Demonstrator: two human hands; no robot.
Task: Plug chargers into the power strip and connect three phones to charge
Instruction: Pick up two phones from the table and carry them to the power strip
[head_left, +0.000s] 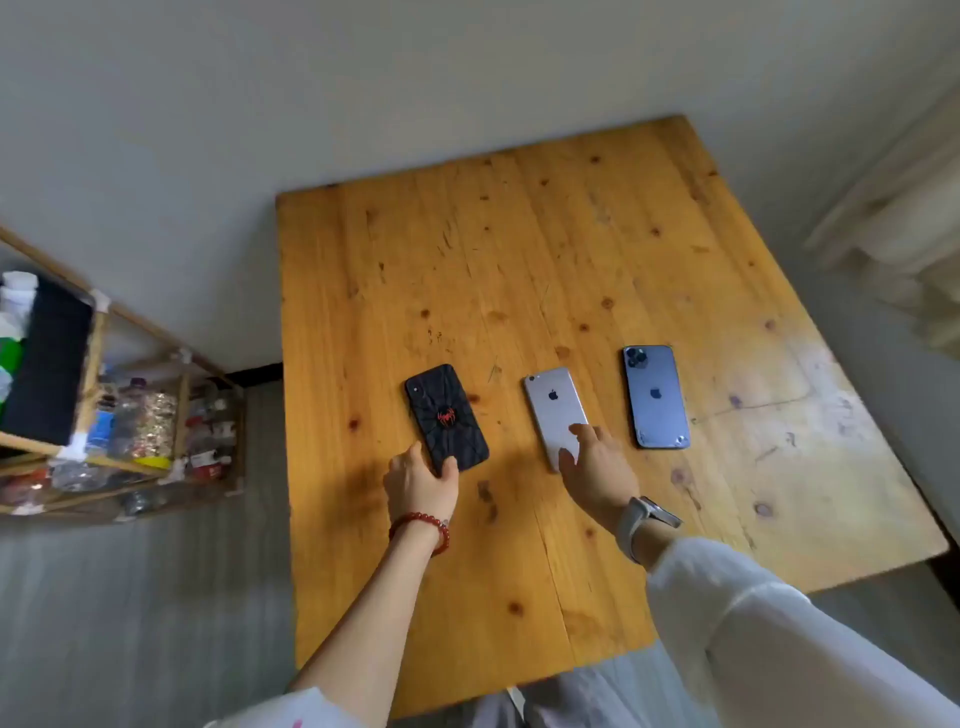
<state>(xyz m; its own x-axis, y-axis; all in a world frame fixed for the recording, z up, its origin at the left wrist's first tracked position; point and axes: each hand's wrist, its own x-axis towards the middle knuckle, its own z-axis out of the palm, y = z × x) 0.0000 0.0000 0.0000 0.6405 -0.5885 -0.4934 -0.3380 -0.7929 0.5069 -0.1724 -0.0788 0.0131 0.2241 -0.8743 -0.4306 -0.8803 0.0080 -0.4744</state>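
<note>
Left hand (422, 480) is gripping the near end of the black spider-case phone (447, 418), fingers curled round its edges; right hand (597, 467) is resting straight fingers on the silver phone (556, 410); blue phone (655, 396) is lying untouched just right, all face down on the desk (519, 260)

Bare surface (519, 249) lies open beyond the three phones (555, 415); a cluttered shelf (130, 415) stands well left.
</note>
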